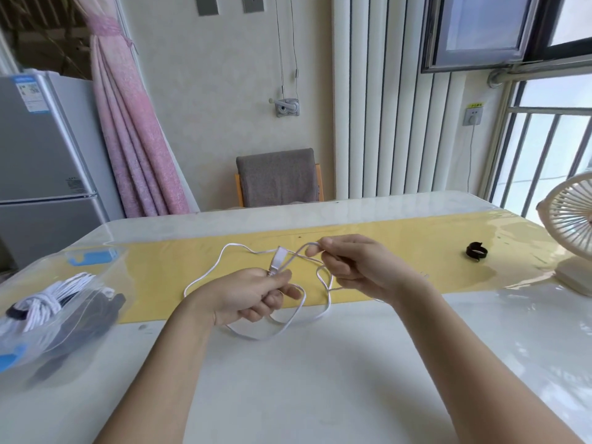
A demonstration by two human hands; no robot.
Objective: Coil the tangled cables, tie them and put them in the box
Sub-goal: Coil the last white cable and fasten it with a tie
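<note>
Over the counter (320, 379), the left hand (250, 294) pinches the plug (278, 261) of a white cable (288, 328). The right hand (362, 267) pinches the cable farther along. Loose loops lie under both hands. A box (93, 258) sits left, a black tie (476, 251) right.

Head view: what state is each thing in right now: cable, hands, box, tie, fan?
white cable: loose, uncoiled, untied, held by both hands.
left hand: pinches the cable just below its plug.
right hand: pinches a strand further along.
clear box: holds one coiled, tied bundle; lid, cannot tell.
black tie: rolled, unused, on the yellow mat.
fan: running or not, cannot tell.
</note>
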